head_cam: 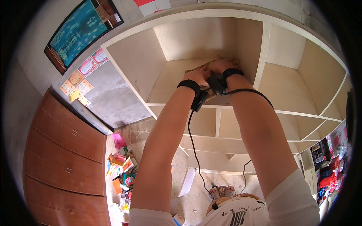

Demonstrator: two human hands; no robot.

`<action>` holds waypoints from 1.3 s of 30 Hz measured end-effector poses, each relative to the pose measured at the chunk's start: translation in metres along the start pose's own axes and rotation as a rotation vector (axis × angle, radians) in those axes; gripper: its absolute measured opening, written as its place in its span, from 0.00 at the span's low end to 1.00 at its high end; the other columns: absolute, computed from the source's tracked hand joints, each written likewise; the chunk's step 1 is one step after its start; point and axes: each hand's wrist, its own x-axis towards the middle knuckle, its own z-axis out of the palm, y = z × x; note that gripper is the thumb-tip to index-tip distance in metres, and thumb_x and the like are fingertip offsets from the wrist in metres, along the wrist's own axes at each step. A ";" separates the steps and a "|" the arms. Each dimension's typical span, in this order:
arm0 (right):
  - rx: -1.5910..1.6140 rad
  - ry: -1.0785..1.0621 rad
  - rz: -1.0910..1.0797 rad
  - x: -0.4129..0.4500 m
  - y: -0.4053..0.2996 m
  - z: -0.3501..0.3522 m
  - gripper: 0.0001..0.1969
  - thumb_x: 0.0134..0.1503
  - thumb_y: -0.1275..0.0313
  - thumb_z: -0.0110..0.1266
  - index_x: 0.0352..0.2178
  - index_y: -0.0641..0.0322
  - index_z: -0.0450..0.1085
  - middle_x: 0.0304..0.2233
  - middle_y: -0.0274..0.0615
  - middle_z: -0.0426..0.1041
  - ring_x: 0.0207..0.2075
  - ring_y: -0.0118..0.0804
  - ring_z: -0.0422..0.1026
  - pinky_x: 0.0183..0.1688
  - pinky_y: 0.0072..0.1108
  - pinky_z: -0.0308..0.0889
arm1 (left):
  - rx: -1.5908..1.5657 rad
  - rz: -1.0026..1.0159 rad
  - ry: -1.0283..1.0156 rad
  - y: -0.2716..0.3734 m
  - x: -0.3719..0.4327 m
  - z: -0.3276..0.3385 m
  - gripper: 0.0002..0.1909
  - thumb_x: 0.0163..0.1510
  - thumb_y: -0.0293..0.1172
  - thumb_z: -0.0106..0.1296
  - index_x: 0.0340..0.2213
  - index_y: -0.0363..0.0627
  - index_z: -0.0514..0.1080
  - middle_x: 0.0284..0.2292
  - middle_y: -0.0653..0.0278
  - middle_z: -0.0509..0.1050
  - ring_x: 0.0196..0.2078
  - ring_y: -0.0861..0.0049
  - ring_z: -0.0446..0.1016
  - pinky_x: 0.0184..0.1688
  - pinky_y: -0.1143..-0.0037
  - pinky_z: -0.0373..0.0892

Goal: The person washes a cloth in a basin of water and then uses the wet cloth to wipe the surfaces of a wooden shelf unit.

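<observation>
Both arms reach up into the large upper compartment of a pale wooden shelf unit [181, 82]. A brown patterned cloth [210, 94] lies on that compartment's floor, partly hidden under the hands. My left hand [198, 75] rests on the cloth, fingers pointing inward. Just right of it and deeper in, my right hand [223, 64] is on the cloth's far part near the compartment's right wall; its fingers are blurred and partly in shadow. Each wrist wears a black strap with a black device and a cable. How tightly either hand grips the cloth does not show.
Smaller compartments [291, 84] stand right and below. A reddish-brown wooden cabinet [65, 166] is at left, with books and packets [124, 166] piled beside it on the floor. A white board [187, 182] lies below the shelf. Assorted items [331, 178] crowd the far right.
</observation>
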 end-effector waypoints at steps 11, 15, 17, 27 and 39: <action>0.075 0.083 -0.041 -0.022 -0.020 -0.008 0.39 0.55 0.53 0.46 0.67 0.43 0.46 0.68 0.59 0.37 0.67 0.67 0.40 0.64 0.57 0.41 | -0.105 0.100 0.005 -0.023 -0.001 -0.009 0.44 0.52 0.63 0.47 0.65 0.64 0.50 0.68 0.68 0.44 0.69 0.63 0.46 0.66 0.59 0.54; 0.116 0.169 -0.155 0.000 0.014 -0.019 0.34 0.57 0.57 0.44 0.65 0.46 0.51 0.67 0.57 0.42 0.66 0.69 0.44 0.63 0.58 0.43 | -0.209 0.143 0.067 0.007 0.021 -0.007 0.40 0.54 0.59 0.47 0.64 0.62 0.53 0.69 0.67 0.42 0.70 0.62 0.44 0.67 0.58 0.52; -0.002 0.212 -0.159 -0.009 0.009 -0.020 0.31 0.56 0.58 0.45 0.62 0.46 0.55 0.65 0.56 0.46 0.64 0.73 0.46 0.62 0.59 0.44 | -0.222 0.093 0.071 0.013 0.010 -0.011 0.39 0.55 0.58 0.46 0.64 0.62 0.53 0.69 0.67 0.42 0.70 0.62 0.43 0.67 0.59 0.51; 0.048 0.104 -0.314 -0.036 -0.057 0.010 0.38 0.51 0.59 0.50 0.65 0.45 0.51 0.68 0.53 0.38 0.64 0.74 0.46 0.62 0.59 0.44 | -0.182 0.044 0.132 -0.043 -0.042 0.009 0.40 0.57 0.53 0.48 0.64 0.48 0.52 0.66 0.50 0.48 0.68 0.55 0.48 0.67 0.64 0.52; -0.080 -0.199 -0.624 -0.025 -0.128 0.042 0.35 0.53 0.70 0.47 0.64 0.51 0.53 0.69 0.53 0.33 0.66 0.58 0.52 0.65 0.47 0.51 | -0.252 -0.106 0.153 -0.085 -0.084 0.011 0.38 0.56 0.46 0.46 0.64 0.45 0.50 0.65 0.49 0.50 0.66 0.52 0.52 0.65 0.63 0.55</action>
